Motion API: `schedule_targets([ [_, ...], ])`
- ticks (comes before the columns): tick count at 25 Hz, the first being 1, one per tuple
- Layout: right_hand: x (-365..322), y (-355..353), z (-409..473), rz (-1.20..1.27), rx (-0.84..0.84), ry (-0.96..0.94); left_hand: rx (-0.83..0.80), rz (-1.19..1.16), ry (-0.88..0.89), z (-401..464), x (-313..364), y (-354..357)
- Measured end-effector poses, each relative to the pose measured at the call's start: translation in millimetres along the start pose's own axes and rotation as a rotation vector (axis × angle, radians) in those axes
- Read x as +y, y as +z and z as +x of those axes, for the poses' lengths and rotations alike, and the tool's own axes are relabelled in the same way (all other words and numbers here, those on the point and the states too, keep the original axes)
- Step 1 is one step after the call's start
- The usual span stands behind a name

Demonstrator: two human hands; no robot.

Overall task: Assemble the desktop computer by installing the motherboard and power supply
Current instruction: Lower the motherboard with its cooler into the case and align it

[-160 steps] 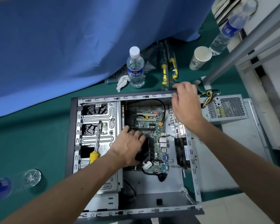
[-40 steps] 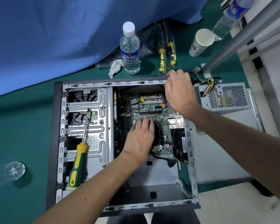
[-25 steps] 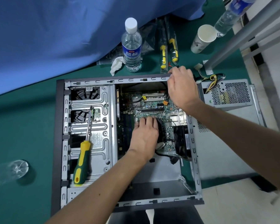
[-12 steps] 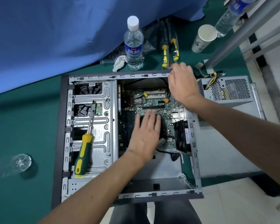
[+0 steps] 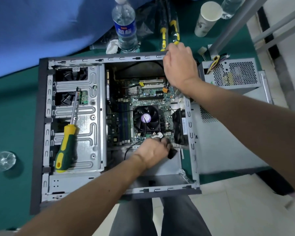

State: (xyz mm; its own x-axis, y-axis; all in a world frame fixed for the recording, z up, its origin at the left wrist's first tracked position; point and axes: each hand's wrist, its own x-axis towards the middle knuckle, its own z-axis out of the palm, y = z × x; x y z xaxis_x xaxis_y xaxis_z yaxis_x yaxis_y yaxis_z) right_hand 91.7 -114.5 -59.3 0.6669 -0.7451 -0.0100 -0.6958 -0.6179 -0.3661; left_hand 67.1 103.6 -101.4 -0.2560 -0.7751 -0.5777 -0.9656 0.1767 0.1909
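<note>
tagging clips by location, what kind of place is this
Probably a makeshift repair or assembly bench, not a home desk. An open computer case lies on a green mat, a screwdriver rests on it, a loose power supply sits beside it, and a blue cloth hangs behind.

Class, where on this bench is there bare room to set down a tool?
Free: green mat left of the computer case, above the lying bottle. Crowded: behind the case, around the water bottle, paper cup and power supply.

Motherboard [image 5: 143,106] inside case [image 5: 41,133] on desk [image 5: 12,103]. Screwdriver [image 5: 67,137] on drive cage, left. Power supply [image 5: 232,74] right of case. Bottle [image 5: 125,26], cup [image 5: 207,17] behind.
</note>
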Motion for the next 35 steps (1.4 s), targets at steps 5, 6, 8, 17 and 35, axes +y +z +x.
schedule_targets([
  [5,0,1,1,0.012,0.008,-0.012,0.166,-0.154,-0.156,-12,-5,-1],
  [6,1,1,1,0.013,0.008,-0.012,0.163,-0.144,-0.187,-14,-4,-3],
  [8,1,2,1,0.014,0.013,-0.015,0.152,-0.122,-0.253,-14,0,-8],
  [17,4,4,3,-0.012,0.019,-0.022,0.178,-0.089,-0.317,8,11,-22],
  [35,1,-35,-51,0.216,-0.153,-0.012,0.658,-0.266,-1.086,-149,-54,-23],
])
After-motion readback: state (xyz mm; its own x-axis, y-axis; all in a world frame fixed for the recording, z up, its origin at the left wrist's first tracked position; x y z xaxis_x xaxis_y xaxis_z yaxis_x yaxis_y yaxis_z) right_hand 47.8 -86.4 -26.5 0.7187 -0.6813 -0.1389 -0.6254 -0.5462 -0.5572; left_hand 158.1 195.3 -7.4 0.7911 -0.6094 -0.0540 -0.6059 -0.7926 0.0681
